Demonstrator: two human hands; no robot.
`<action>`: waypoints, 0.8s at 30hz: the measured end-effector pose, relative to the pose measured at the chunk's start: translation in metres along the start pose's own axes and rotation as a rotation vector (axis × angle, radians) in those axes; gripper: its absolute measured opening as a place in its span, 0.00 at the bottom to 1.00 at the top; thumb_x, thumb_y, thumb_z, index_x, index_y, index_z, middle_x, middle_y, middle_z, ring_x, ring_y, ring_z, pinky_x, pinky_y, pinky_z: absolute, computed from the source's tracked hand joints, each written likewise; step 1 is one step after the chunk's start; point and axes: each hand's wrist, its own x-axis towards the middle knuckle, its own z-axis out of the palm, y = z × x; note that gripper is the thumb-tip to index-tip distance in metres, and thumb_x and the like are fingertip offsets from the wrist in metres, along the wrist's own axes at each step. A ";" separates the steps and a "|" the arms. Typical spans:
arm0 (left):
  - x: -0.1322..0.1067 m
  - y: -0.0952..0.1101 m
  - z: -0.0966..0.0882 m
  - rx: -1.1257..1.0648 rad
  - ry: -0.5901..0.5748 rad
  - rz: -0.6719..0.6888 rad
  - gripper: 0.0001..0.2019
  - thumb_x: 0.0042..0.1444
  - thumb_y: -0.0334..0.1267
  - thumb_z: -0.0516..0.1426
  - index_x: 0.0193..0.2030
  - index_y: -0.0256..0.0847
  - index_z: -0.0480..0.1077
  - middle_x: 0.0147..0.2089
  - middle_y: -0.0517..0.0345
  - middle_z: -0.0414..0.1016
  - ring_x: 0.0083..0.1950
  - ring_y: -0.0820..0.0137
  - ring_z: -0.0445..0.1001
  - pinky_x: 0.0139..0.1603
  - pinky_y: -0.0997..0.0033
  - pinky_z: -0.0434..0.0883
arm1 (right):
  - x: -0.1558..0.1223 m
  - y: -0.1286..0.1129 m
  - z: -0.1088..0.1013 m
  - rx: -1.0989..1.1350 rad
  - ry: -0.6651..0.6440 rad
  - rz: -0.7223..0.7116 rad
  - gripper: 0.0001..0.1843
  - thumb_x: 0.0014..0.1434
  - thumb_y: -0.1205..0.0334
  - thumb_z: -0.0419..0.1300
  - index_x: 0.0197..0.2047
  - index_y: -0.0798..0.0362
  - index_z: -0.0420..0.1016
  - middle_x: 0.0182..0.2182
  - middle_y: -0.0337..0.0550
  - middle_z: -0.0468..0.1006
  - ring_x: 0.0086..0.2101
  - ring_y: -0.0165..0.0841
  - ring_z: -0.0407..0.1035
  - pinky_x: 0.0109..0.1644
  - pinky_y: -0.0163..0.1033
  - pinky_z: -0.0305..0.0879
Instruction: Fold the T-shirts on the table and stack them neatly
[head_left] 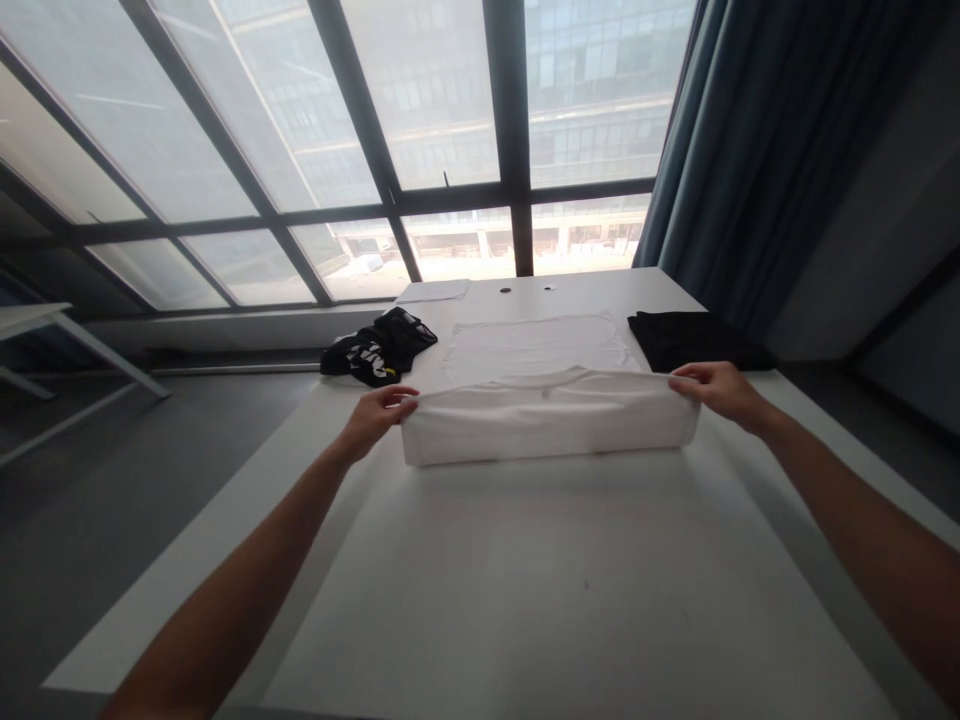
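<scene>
A white cloth garment, kind not clear, is stretched sideways between my hands above the table. My left hand pinches its left upper corner, thumb and fingers closed on the fabric. At the opposite corner my right hand grips the edge in the same way. The near part hangs down as a folded band, its lower edge close to the tabletop. Behind it, more thin white fabric lies flat on the table; whether it joins the held piece is hidden.
The white table runs toward the window. A crumpled black garment with white print lies at the left edge, a folded black cloth at the right. A flat white item rests at the back. A blue curtain hangs on the right.
</scene>
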 end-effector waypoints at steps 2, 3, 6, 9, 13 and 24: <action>0.024 -0.005 0.004 -0.030 0.021 0.010 0.29 0.41 0.54 0.71 0.46 0.37 0.78 0.33 0.57 0.76 0.32 0.72 0.72 0.32 0.75 0.69 | 0.024 0.003 0.004 0.007 0.018 -0.010 0.26 0.46 0.40 0.69 0.38 0.54 0.84 0.32 0.46 0.82 0.33 0.37 0.73 0.37 0.38 0.68; 0.035 -0.009 0.008 -0.032 0.027 0.000 0.29 0.39 0.55 0.72 0.45 0.37 0.78 0.32 0.58 0.75 0.31 0.73 0.70 0.31 0.75 0.68 | 0.036 0.005 0.009 0.015 0.025 -0.009 0.26 0.46 0.41 0.70 0.38 0.55 0.84 0.31 0.46 0.82 0.32 0.37 0.73 0.36 0.38 0.68; 0.058 -0.023 0.025 -0.013 0.017 -0.077 0.31 0.32 0.55 0.73 0.41 0.36 0.78 0.27 0.62 0.72 0.27 0.76 0.67 0.27 0.76 0.65 | 0.064 0.019 0.031 0.017 0.041 0.030 0.25 0.42 0.45 0.71 0.35 0.58 0.83 0.29 0.46 0.81 0.31 0.37 0.72 0.34 0.37 0.67; 0.068 -0.035 0.039 0.006 -0.013 -0.139 0.31 0.27 0.54 0.73 0.36 0.35 0.78 0.22 0.64 0.70 0.23 0.77 0.63 0.23 0.77 0.62 | 0.078 0.035 0.053 -0.017 0.022 0.104 0.20 0.39 0.50 0.73 0.30 0.59 0.82 0.25 0.46 0.79 0.29 0.36 0.72 0.33 0.37 0.67; 0.075 -0.042 0.037 -0.009 -0.033 -0.146 0.32 0.28 0.55 0.73 0.38 0.35 0.78 0.22 0.63 0.70 0.23 0.77 0.63 0.25 0.76 0.63 | 0.086 0.046 0.060 -0.011 -0.013 0.114 0.18 0.40 0.52 0.73 0.29 0.59 0.82 0.23 0.45 0.79 0.27 0.34 0.71 0.32 0.36 0.67; 0.109 -0.046 0.039 -0.011 0.028 -0.155 0.31 0.24 0.53 0.74 0.35 0.34 0.77 0.22 0.64 0.68 0.23 0.77 0.64 0.25 0.74 0.65 | 0.123 0.033 0.062 -0.022 0.030 0.134 0.18 0.40 0.54 0.73 0.29 0.60 0.80 0.20 0.41 0.75 0.23 0.30 0.67 0.28 0.34 0.64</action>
